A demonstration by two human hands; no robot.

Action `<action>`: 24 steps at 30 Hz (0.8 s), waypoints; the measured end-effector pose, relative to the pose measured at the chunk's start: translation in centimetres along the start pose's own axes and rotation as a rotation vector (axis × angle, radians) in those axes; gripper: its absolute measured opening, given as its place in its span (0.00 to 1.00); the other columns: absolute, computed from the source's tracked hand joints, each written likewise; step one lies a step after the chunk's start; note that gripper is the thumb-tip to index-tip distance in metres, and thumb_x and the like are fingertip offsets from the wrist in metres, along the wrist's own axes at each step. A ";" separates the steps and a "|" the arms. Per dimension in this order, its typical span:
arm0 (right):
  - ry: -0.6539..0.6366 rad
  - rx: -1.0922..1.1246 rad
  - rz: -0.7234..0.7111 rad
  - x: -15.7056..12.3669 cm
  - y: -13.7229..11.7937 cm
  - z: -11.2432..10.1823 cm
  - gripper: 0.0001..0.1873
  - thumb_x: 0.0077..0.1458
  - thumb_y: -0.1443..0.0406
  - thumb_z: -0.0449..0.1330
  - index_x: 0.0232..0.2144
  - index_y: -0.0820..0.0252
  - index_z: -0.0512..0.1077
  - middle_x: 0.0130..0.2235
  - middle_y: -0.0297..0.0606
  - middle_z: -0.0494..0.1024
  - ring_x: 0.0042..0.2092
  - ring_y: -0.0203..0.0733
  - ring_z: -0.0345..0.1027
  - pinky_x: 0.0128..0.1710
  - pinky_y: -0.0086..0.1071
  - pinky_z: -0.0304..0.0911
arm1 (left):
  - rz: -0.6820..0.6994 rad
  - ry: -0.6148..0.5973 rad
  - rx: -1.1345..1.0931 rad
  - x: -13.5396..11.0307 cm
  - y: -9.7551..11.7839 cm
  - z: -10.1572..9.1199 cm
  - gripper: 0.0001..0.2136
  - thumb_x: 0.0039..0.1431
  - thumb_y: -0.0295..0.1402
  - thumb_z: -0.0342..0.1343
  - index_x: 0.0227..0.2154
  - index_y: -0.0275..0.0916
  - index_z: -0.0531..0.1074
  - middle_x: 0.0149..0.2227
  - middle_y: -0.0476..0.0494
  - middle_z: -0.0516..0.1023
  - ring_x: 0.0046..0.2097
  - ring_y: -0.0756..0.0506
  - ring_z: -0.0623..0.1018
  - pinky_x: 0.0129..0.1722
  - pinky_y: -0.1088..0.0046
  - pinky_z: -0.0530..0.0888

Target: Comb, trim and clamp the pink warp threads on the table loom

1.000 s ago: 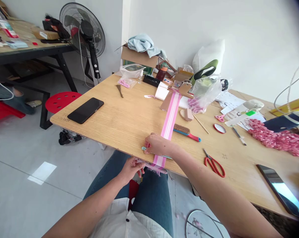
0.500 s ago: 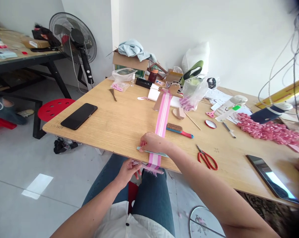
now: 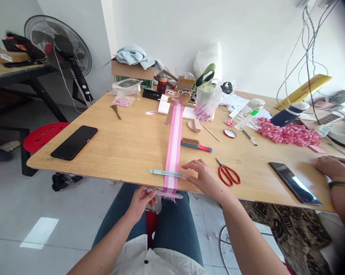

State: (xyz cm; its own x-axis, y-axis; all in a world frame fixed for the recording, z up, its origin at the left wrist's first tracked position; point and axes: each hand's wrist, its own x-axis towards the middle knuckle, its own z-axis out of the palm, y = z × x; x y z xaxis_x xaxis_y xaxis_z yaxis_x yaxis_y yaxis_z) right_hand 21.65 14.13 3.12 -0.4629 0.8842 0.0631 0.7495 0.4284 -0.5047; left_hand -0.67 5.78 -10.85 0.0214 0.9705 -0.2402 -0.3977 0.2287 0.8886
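Observation:
A long band of pink and white threads (image 3: pixel 174 141) runs down the table from a metal bulldog clip (image 3: pixel 184 98) at the back and over the front edge. Across its lower part lies a slim mint-green clip (image 3: pixel 161 172). My right hand (image 3: pixel 203 177) is at the mint-green clip's right end, thumb and fingers apart; whether the thumb touches it, I cannot tell. Just below the table edge, my left hand (image 3: pixel 141 200) pinches the left end of a pink clip (image 3: pixel 168 194), which spans the band above its frayed ends.
Right of the band lie a brush (image 3: pixel 195 144) and red-handled scissors (image 3: pixel 228 172). A black phone (image 3: pixel 74 142) is on the left, another phone (image 3: pixel 295 183) on the right. Another person's hand (image 3: pixel 334 168) rests at the right. Bags and boxes line the back.
My right hand has moved from the mint-green clip's left side to its right end, and its fingers have spread. My left hand keeps the pink clip. The view has shifted right.

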 end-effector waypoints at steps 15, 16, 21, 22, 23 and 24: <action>0.578 0.334 0.104 -6.3 -0.6 4.2 0.12 0.60 0.59 0.57 0.28 0.59 0.74 0.27 0.37 0.75 0.31 0.40 0.67 0.33 0.33 0.62 | 0.004 0.001 0.049 -0.1 0.1 0.0 0.15 0.48 0.40 0.66 0.35 0.36 0.73 0.30 0.48 0.75 0.25 0.50 0.74 0.17 0.77 0.69; 0.536 0.436 0.182 -7.0 -1.1 5.1 0.14 0.59 0.58 0.58 0.25 0.59 0.73 0.23 0.35 0.74 0.28 0.38 0.65 0.30 0.31 0.61 | 0.005 0.000 0.053 0.0 0.1 -0.1 0.15 0.48 0.40 0.66 0.35 0.36 0.73 0.29 0.48 0.75 0.25 0.50 0.74 0.17 0.77 0.69; 0.111 1.080 0.522 -9.1 -2.8 9.8 0.22 0.51 0.48 0.63 0.29 0.63 0.76 0.24 0.39 0.78 0.26 0.37 0.68 0.26 0.28 0.60 | 0.010 0.002 0.068 0.7 0.1 -0.1 0.15 0.46 0.41 0.67 0.30 0.35 0.73 0.25 0.48 0.74 0.24 0.50 0.74 0.17 0.77 0.69; 0.077 1.191 0.569 -9.2 -3.0 10.5 0.23 0.49 0.48 0.64 0.31 0.64 0.77 0.26 0.41 0.80 0.27 0.37 0.69 0.27 0.28 0.61 | 0.011 0.000 0.071 0.8 0.2 -0.1 0.15 0.46 0.41 0.67 0.29 0.35 0.73 0.25 0.48 0.73 0.24 0.50 0.74 0.17 0.77 0.69; 0.061 1.295 0.612 -9.1 -3.1 11.0 0.24 0.47 0.48 0.66 0.33 0.65 0.77 0.29 0.43 0.81 0.28 0.37 0.71 0.28 0.28 0.63 | 0.012 -0.003 0.074 0.9 0.2 -0.1 0.14 0.46 0.41 0.68 0.28 0.34 0.74 0.24 0.48 0.73 0.24 0.50 0.74 0.17 0.78 0.69; 0.059 1.392 0.648 -9.0 -3.1 11.4 0.25 0.44 0.48 0.68 0.34 0.65 0.77 0.31 0.45 0.81 0.29 0.37 0.72 0.30 0.28 0.65 | 0.012 -0.007 0.077 1.1 0.2 -0.1 0.14 0.45 0.40 0.68 0.28 0.34 0.74 0.24 0.48 0.73 0.24 0.50 0.74 0.17 0.78 0.69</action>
State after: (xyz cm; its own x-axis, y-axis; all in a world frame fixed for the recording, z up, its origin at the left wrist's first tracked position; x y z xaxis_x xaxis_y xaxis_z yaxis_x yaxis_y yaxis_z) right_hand 18.08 2.76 -5.71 -0.1984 0.8643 -0.4623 -0.2293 -0.4995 -0.8354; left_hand -0.85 6.84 -10.96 0.0230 0.9737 -0.2265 -0.3261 0.2215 0.9190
